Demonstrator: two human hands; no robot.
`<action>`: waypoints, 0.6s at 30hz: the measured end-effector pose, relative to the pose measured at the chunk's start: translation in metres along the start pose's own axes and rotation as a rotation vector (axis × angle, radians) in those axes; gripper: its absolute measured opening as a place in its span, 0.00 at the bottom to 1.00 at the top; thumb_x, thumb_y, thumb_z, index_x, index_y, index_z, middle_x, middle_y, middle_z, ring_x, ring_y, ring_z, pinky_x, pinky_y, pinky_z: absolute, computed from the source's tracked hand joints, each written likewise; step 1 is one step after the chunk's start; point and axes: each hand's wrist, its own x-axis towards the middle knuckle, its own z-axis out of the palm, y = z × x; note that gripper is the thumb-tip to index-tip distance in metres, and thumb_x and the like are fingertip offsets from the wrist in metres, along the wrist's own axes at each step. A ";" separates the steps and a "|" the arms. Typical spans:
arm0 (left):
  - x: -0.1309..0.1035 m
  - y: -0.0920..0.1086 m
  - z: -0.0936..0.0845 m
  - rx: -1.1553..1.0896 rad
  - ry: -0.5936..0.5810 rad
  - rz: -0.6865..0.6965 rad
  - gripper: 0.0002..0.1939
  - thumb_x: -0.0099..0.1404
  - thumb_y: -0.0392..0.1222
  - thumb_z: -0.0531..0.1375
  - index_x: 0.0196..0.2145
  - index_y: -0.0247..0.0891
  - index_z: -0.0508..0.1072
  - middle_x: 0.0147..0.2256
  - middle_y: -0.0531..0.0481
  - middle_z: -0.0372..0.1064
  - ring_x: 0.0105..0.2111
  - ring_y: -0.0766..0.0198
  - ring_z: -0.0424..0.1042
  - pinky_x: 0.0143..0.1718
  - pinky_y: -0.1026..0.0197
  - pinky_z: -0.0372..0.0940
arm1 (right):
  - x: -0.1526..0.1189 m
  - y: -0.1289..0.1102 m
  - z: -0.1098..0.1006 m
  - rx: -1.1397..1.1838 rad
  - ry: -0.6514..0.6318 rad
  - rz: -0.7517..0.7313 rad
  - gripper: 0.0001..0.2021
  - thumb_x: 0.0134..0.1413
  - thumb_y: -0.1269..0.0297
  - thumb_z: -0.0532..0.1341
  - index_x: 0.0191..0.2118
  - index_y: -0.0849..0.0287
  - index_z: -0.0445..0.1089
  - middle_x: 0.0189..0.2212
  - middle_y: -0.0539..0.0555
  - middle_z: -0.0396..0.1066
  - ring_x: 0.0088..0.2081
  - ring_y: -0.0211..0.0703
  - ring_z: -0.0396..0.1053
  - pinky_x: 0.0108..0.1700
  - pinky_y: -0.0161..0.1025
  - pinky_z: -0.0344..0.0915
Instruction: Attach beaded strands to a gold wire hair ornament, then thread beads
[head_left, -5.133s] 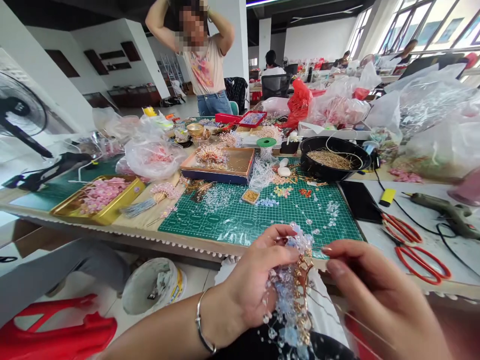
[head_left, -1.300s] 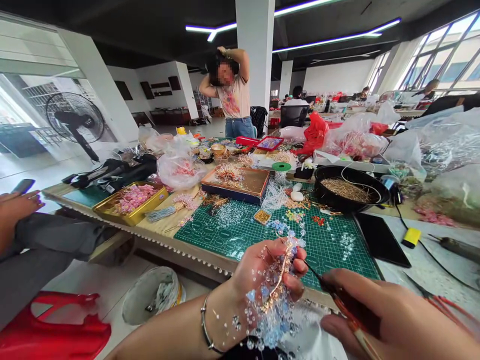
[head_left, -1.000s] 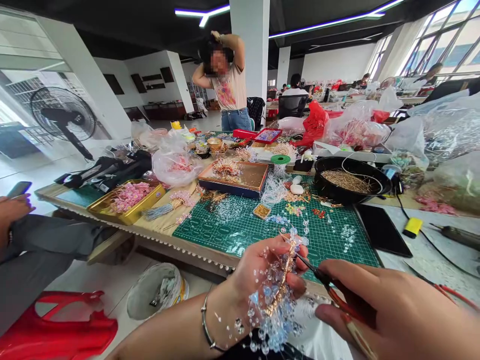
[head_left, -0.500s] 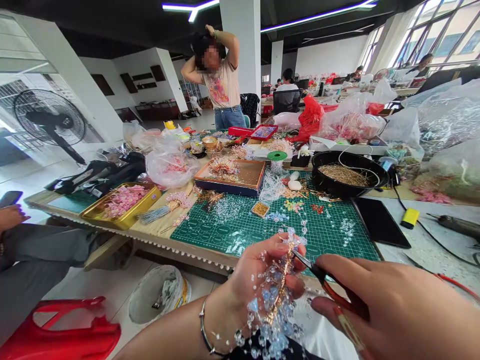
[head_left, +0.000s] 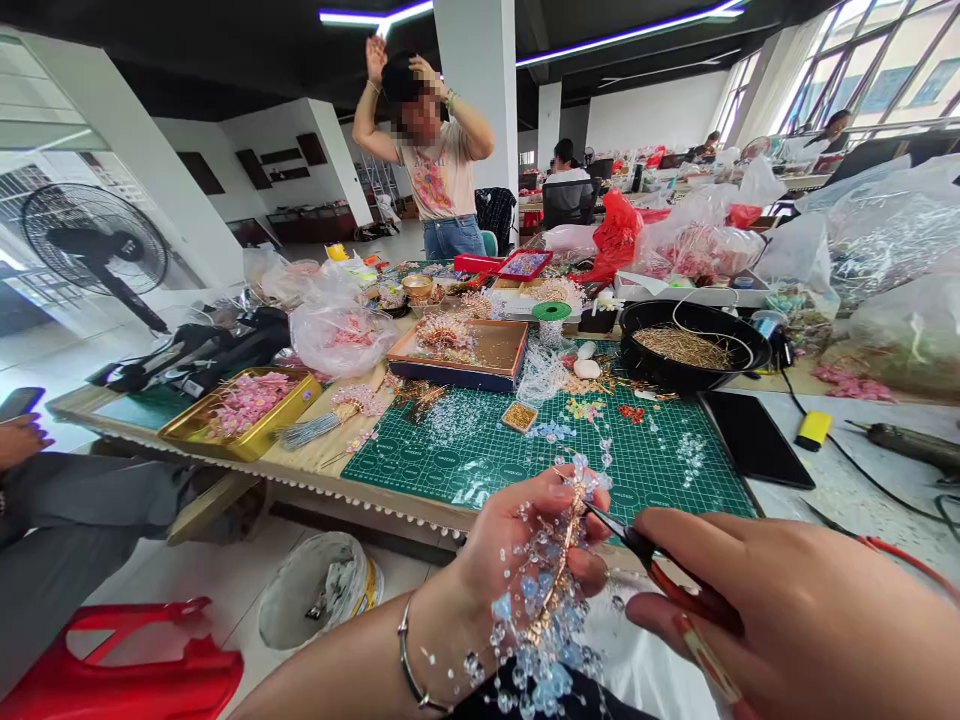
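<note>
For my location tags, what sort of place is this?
Likely a craft workshop: a cutting mat with loose beads, a golden tray of pink flowers, a beaded ornament in the left hand.

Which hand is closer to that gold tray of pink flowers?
Left: the left hand is lower in the picture and right of the gold tray; the right hand is farther right.

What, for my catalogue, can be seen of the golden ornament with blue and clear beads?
The golden ornament has a slender, slightly curved, wirelike spine, pale blue petal-like pieces at its top, and glassy-looking beads on fine strands. The left hand holds it steeply tilted before the wooden table. A dark, pointed, orange-handled tool in the right hand points at its upper spine; contact is unclear.
</note>
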 end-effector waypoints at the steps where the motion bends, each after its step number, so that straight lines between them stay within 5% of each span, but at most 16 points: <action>1: 0.000 0.000 0.000 -0.009 0.001 -0.011 0.12 0.52 0.37 0.58 0.36 0.33 0.67 0.24 0.53 0.63 0.17 0.72 0.64 0.16 0.71 0.52 | 0.000 0.000 -0.001 -0.017 0.008 -0.001 0.09 0.55 0.54 0.59 0.39 0.52 0.63 0.22 0.44 0.71 0.18 0.42 0.68 0.19 0.40 0.51; 11: -0.006 -0.002 0.004 -0.101 -0.009 -0.053 0.12 0.51 0.36 0.59 0.36 0.34 0.69 0.21 0.53 0.62 0.17 0.68 0.65 0.13 0.69 0.47 | 0.003 -0.003 -0.009 -0.013 -0.012 -0.013 0.13 0.48 0.53 0.65 0.35 0.51 0.63 0.19 0.43 0.68 0.17 0.43 0.67 0.19 0.40 0.51; 18: -0.010 -0.007 0.012 -0.091 0.041 -0.023 0.09 0.52 0.35 0.58 0.34 0.35 0.67 0.23 0.53 0.63 0.17 0.70 0.63 0.16 0.69 0.47 | 0.003 -0.004 -0.006 -0.014 -0.046 -0.008 0.08 0.56 0.54 0.59 0.35 0.52 0.64 0.24 0.46 0.71 0.19 0.44 0.69 0.20 0.41 0.52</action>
